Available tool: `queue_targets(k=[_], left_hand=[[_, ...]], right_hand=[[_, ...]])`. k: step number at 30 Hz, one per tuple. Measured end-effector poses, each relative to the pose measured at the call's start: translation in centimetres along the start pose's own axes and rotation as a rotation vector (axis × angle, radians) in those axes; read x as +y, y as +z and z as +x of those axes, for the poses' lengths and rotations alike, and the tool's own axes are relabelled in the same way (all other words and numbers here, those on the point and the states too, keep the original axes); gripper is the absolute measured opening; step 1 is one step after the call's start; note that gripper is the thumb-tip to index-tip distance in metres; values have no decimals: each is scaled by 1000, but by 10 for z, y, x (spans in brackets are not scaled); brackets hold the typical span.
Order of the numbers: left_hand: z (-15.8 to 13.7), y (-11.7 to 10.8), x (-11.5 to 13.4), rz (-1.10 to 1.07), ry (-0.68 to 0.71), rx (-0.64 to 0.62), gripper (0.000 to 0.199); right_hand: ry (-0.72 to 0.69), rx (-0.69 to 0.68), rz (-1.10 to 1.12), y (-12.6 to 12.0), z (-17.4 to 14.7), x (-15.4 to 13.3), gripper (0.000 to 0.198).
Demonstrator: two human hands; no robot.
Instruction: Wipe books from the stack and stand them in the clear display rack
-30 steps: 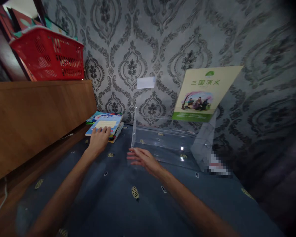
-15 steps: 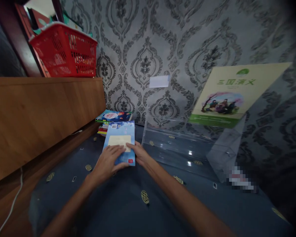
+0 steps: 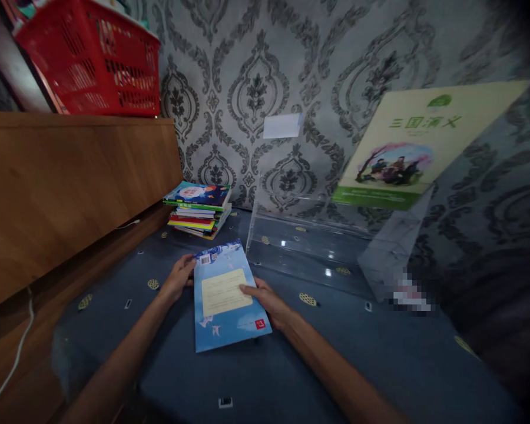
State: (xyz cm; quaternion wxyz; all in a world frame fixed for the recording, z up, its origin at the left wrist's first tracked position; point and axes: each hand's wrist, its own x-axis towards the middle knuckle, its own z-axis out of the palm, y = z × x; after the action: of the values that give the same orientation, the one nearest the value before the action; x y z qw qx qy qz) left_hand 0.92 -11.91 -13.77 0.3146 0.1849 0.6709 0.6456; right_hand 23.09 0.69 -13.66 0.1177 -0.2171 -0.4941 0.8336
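Note:
A thin blue book (image 3: pixel 221 327) with a cream panel and a barcode lies back cover up between my hands, tilted slightly above the dark blue cloth. My left hand (image 3: pixel 179 279) grips its upper left edge, fingers partly hidden behind it. On the right edge, my right hand (image 3: pixel 267 300) holds it with the thumb on the cover and the other fingers underneath. Behind the book, a stack of books (image 3: pixel 198 213) stands near the wall. To the right is a clear acrylic rack (image 3: pixel 309 259) with a cream and green book (image 3: pixel 393 147) upright on it.
A red plastic basket (image 3: pixel 92 65) sits on a wooden cabinet (image 3: pixel 79 194) at the left. The blue patterned cloth (image 3: pixel 168 377) covers the surface under my hands. A white cable (image 3: pixel 20 347) runs along the floor, and patterned wallpaper (image 3: pixel 256 88) closes off the back.
The blue book has come away from beside the stack, towards me, and turned slightly. My left hand has shifted from its cover to its left edge. The view has tilted down.

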Motion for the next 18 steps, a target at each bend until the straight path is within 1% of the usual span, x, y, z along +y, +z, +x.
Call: queue_targets(k=[3, 7, 13, 18], left_hand=[[-5, 3, -4, 46, 18, -48, 47], [-9, 4, -6, 83, 54, -93, 51], [-11, 4, -4, 149, 50, -174, 47], [-16, 6, -2, 222, 73, -247, 52]], right_hand=[[-6, 14, -37, -5, -15, 2, 48], [-64, 35, -84, -15, -34, 3, 50], [-72, 101, -161, -29, -49, 3, 52], [-122, 120, -317, -38, -62, 5, 54]])
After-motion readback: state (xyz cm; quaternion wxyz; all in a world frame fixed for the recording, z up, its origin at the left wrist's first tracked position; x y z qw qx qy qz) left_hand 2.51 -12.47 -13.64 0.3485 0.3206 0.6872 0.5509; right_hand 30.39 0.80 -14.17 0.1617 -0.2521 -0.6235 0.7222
